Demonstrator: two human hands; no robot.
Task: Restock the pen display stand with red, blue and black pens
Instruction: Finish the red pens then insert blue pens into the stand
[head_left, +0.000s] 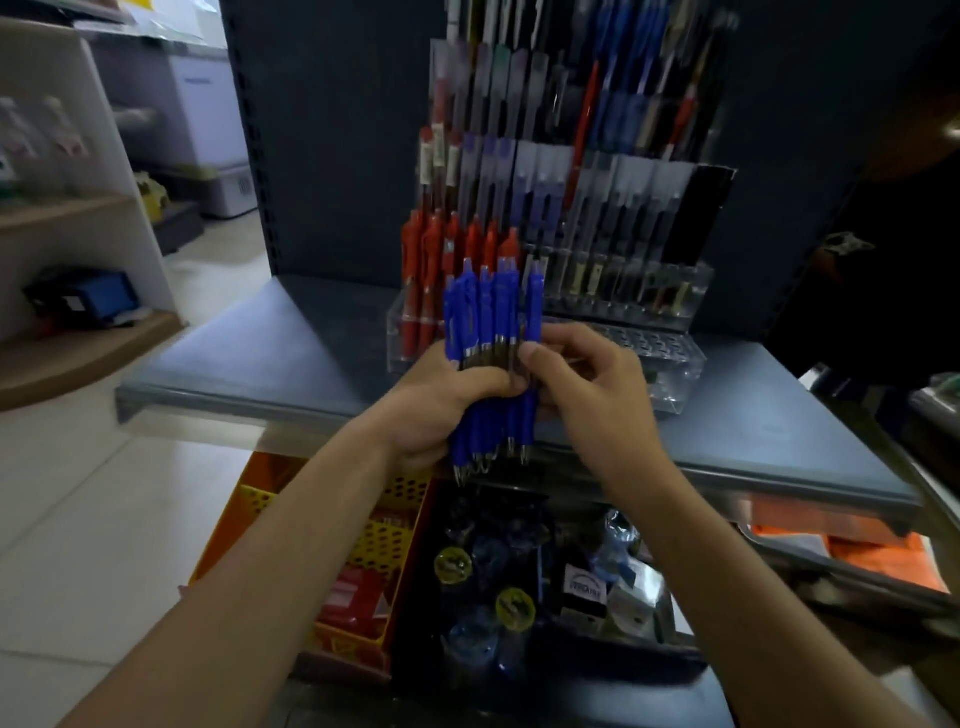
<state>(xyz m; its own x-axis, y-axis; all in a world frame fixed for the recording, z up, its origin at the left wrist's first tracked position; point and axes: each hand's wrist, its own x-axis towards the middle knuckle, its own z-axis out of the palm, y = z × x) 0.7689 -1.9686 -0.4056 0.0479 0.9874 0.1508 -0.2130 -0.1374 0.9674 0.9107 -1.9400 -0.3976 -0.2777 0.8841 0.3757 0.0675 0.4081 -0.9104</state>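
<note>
left hand (441, 410) grips blue pens (485, 322); label (584, 588) blurred

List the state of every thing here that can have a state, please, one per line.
blue pens: bunched upright, tips down, not yet in the stand
left hand: grips the bunch
right hand: pinches the rightmost pen
red pens: standing in the front left slots
display stand: front right slots empty

Pale tiled floor (93, 499), dark grey shelf (291, 353), white shelving (78, 218) at left.
</note>
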